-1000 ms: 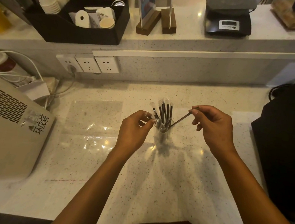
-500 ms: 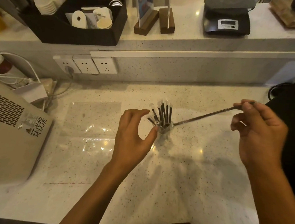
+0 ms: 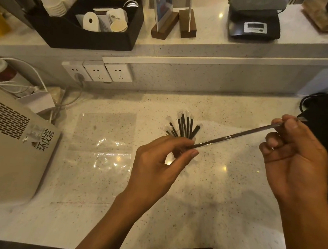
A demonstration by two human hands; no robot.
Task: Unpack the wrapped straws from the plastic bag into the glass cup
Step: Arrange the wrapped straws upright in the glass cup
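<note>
While held at both ends above the counter (image 3: 212, 202), as seen from the head: one wrapped straw (image 3: 236, 136), slanted, low end at the cup, high end out to the right. Left hand (image 3: 160, 163) pinching the low end between thumb and forefinger, other fingers loosely curled in front of the glass cup (image 3: 195, 158) and hiding most of it. Right hand (image 3: 297, 160) pinching the high end between thumb and forefinger, remaining fingers curled in, gripping nothing else. Standing in the cup: a fanned bunch of straws (image 3: 182, 125), tops leaning apart. Lying flat to the left, well apart from the cup: the plastic bag (image 3: 103, 139), seemingly empty, though hard to tell through the glare.

Probably the last straw going in. Could go wrong in several ways:
- pushing the low end sideways into the bunch and tipping the narrow cup
- missing the rim, hidden behind the fingers, and dropping the straw onto the counter
- bending the thin straw by squeezing from both ends
- knocking leaning straws out on letting go
</note>
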